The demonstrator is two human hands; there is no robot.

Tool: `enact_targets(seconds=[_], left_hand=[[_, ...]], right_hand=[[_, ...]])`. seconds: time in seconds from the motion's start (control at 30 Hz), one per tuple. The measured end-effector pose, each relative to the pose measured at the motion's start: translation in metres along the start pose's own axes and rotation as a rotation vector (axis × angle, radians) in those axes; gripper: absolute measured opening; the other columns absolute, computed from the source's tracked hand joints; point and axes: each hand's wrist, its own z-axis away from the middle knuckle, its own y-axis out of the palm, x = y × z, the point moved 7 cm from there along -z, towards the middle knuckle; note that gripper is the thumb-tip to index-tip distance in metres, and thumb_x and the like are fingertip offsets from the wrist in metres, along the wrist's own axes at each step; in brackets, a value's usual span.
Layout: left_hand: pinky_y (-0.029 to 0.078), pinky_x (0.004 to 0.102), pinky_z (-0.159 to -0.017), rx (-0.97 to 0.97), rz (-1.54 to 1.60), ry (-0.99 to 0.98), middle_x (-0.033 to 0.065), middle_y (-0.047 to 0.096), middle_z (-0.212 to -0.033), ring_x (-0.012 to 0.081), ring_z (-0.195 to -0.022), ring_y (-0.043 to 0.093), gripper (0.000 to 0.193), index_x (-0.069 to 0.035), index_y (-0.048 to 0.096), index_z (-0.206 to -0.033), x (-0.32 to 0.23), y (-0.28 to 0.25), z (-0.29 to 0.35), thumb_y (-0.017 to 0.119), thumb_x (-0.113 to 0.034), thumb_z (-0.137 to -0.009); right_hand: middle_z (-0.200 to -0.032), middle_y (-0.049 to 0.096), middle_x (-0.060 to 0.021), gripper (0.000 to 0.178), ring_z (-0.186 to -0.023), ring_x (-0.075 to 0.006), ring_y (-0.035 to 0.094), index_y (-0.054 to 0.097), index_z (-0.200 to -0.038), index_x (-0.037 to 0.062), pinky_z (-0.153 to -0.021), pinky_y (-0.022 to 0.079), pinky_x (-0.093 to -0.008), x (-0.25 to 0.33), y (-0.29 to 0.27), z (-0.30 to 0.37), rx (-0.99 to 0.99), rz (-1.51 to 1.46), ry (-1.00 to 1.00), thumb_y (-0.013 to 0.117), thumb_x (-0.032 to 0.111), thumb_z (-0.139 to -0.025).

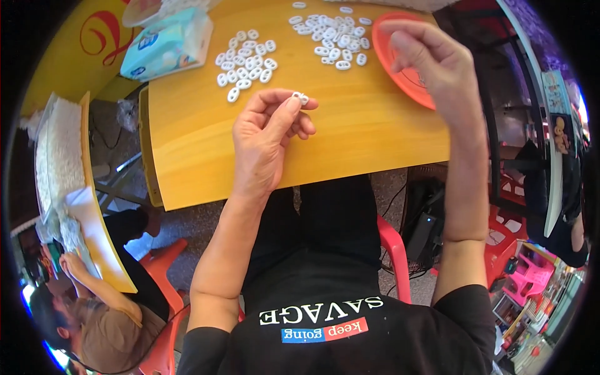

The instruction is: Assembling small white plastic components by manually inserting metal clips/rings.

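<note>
My left hand (262, 137) is over the near part of the table. It pinches a small white oval plastic piece (304, 99) between thumb and index finger. Raised at the right, my right hand (440, 72) has its thumb and fingertips drawn together above a round red-orange plate (409, 90). Whatever those fingertips hold, if anything, is too small to make out. One loose group of white two-holed oval pieces (244, 62) lies beyond my left hand. A second, denser pile of the same pieces (334, 34) is beside the plate, toward the far edge.
The yellow wooden table (362, 131) has a light-blue tissue pack (169, 47) at its far left. A red plastic chair arm (394, 256) is by my right side. Another person (112, 319) sits at a separate table (94, 206) on the left.
</note>
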Motion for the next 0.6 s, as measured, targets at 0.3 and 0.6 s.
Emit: enact_targets(seconds=[0.3, 0.6], left_hand=[[0.049, 0.0227, -0.065, -0.073, -0.113, 0.085, 0.0062, 0.065, -0.087, 0.0095, -0.072, 0.061, 0.014, 0.0, 0.06, -0.101, -0.021, -0.002, 0.027, 0.066, -0.01, -0.093], [0.049, 0.0218, -0.067, 0.007, -0.179, 0.172, 0.0032, 0.064, -0.083, 0.0081, -0.073, 0.06, 0.016, -0.001, 0.061, -0.099, -0.035, 0.007, 0.035, 0.067, -0.013, -0.092]], right_hand=[[-0.087, 0.067, -0.005, 0.019, -0.067, -0.0083, 0.058, 0.066, -0.1, -0.0013, -0.062, 0.049, -0.0216, -0.011, 0.104, 0.051, 0.079, -0.701, 0.279, 0.066, 0.017, -0.094], [-0.083, 0.065, -0.0032, 0.021, -0.066, -0.0073, 0.057, 0.066, -0.096, 0.0013, -0.061, 0.049, -0.0217, 0.001, 0.121, 0.059, 0.081, -0.872, 0.28, 0.067, 0.022, -0.094]])
